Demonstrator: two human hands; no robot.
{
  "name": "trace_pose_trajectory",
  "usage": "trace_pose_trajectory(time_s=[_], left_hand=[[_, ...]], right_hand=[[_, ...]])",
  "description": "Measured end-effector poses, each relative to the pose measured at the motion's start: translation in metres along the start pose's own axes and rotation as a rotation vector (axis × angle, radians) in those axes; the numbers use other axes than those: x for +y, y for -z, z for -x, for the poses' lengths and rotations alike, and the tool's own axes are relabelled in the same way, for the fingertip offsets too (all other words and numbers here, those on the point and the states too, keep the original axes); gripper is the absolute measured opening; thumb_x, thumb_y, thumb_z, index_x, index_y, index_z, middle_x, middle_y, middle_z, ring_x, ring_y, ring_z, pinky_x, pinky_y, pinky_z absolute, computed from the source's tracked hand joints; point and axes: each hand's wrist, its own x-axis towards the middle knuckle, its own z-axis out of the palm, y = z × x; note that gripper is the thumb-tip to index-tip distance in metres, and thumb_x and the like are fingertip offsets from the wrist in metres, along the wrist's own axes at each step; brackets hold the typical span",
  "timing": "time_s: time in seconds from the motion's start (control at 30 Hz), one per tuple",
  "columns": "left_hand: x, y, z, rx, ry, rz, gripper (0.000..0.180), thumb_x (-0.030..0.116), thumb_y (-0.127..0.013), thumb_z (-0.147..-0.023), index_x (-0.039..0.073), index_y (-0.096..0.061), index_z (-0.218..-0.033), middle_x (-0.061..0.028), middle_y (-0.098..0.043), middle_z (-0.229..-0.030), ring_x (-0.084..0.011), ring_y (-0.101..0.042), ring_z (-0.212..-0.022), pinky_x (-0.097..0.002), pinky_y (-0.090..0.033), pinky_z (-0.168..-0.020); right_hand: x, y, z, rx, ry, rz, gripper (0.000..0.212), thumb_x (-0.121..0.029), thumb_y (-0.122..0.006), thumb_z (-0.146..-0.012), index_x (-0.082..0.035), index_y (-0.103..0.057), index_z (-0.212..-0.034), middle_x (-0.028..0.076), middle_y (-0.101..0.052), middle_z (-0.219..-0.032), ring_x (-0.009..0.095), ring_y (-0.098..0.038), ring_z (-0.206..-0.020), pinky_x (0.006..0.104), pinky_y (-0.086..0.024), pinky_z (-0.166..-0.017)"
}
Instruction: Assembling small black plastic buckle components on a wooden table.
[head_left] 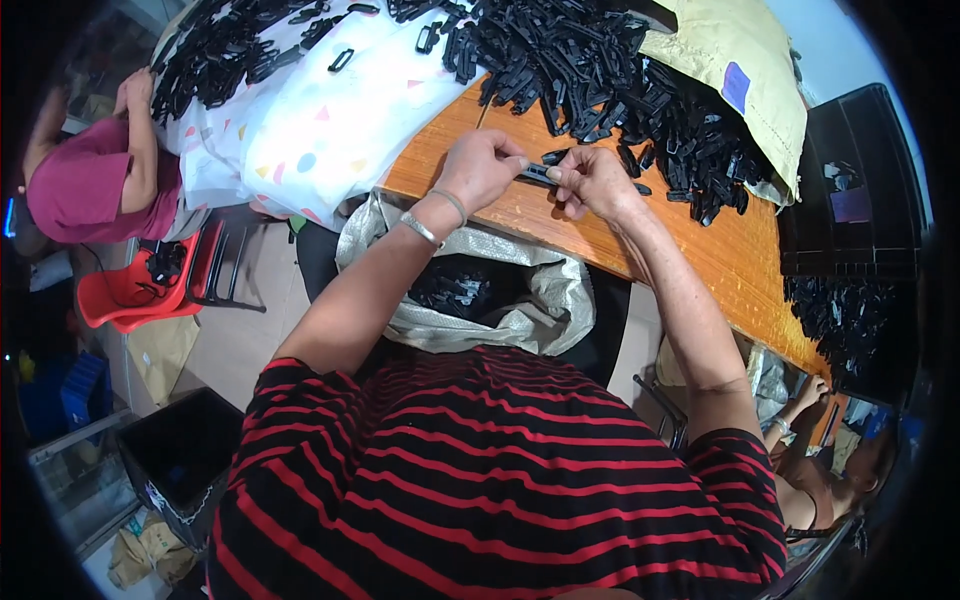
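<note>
1 blk part (537,173) pinched by L hand (480,168) & R hand (600,183).

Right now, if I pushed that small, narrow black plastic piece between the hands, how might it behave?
The narrow black plastic piece is probably stiff: it looks straight between the bare left hand and bare right hand. It seems light, since both merely pinch it. On the orange-brown wooden table, its flat-looking, elongated shape suggests sliding rather than rolling.
</note>
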Motion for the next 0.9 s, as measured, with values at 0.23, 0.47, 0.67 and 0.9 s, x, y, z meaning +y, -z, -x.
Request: trace_pose_trajectory(time_s=[0.23,0.47,0.67,0.9], left_hand=[[0.012,-0.009,-0.002,0.015,0.010,-0.251,0.018,0.018,-0.071,-0.075,0.002,-0.066,-0.083,-0.0119,-0.065,-0.072,-0.0245,-0.065,-0.070,-0.0339,-0.050,-0.066],[0.011,0.016,0.019,-0.213,-0.135,-0.317,0.017,0.018,-0.071,-0.075,0.003,-0.065,-0.081,-0.0108,-0.064,-0.074,-0.0230,-0.063,-0.068,-0.0335,-0.049,-0.064],[0.021,0.005,-0.006,-0.065,-0.343,-0.284,0.012,0.009,-0.066,-0.077,0.004,-0.063,-0.087,-0.0100,-0.060,-0.076,-0.0234,-0.060,-0.068,-0.0344,-0.048,-0.063],[0.025,-0.014,-0.064,0.121,-0.802,-0.702,0.010,0.007,-0.055,-0.077,0.011,-0.061,-0.085,-0.0084,-0.052,-0.085,-0.0256,-0.054,-0.086,-0.0372,-0.048,-0.069]], right_hand=[[-0.009,0.003,0.004,0.004,-0.082,0.056,0.017,-0.012,-0.061,-0.090,0.001,-0.054,-0.082,0.007,-0.060,-0.061,0.015,-0.063,-0.050,0.0254,-0.050,-0.042],[0.012,-0.009,0.026,-0.137,-0.074,-0.023,0.021,-0.014,-0.065,-0.088,0.000,-0.057,-0.074,0.009,-0.062,-0.061,0.013,-0.059,-0.046,0.0233,-0.045,-0.039],[0.007,-0.008,0.030,0.100,0.212,0.244,0.018,-0.017,-0.066,-0.086,0.000,-0.060,-0.084,0.010,-0.063,-0.062,0.015,-0.060,-0.050,0.0289,-0.048,-0.047],[0.007,-0.023,-0.002,0.580,0.400,0.633,0.021,-0.022,-0.070,-0.078,-0.005,-0.061,-0.088,0.016,-0.064,-0.076,0.035,-0.063,-0.070,0.0418,-0.049,-0.062]])
